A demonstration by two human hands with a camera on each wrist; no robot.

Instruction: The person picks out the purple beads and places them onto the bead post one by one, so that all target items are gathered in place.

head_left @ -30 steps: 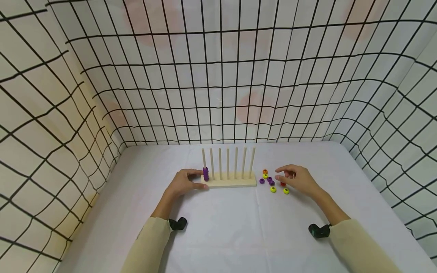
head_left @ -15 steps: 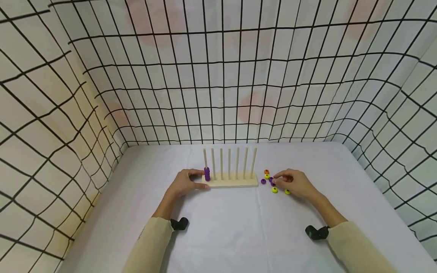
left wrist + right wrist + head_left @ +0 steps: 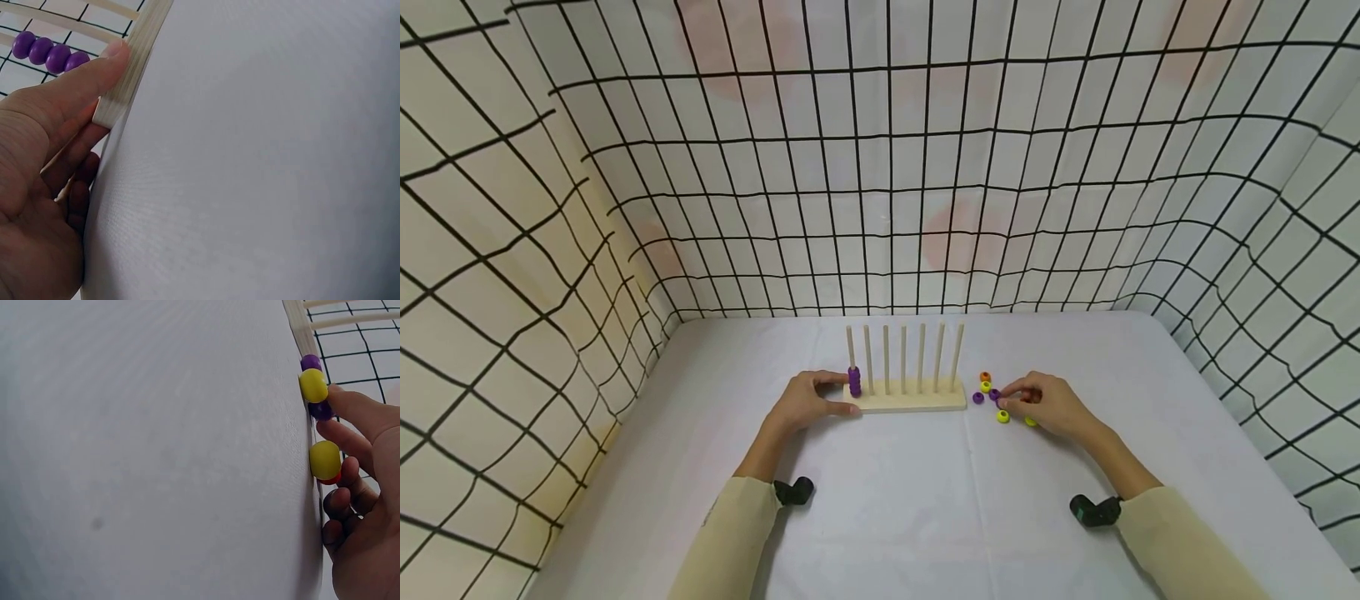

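My left hand (image 3: 803, 402) grips the left end of a wooden peg rack (image 3: 917, 402), thumb along its front edge and fingers behind. Several purple beads (image 3: 50, 52) are stacked on the leftmost peg. Right of the rack, my right hand (image 3: 1047, 403) pinches a purple bead (image 3: 322, 411) between thumb and index finger, low at the cloth. Around it lie a yellow bead (image 3: 1003, 417), another yellow bead (image 3: 325, 460), two other purple beads, a yellow one and an orange bead (image 3: 985, 377). A red bead (image 3: 331, 479) shows partly behind the nearer yellow one.
White cloth (image 3: 895, 500) covers the table. Black wire grid (image 3: 891, 192) walls rise at the back and both sides. A dark wrist camera (image 3: 794, 492) is on the left wrist, and a second camera (image 3: 1095, 511) on the right.
My right hand has moved slightly left and down from above the beads, and its thumb and index finger have closed on a purple bead. The left hand stays on the rack.
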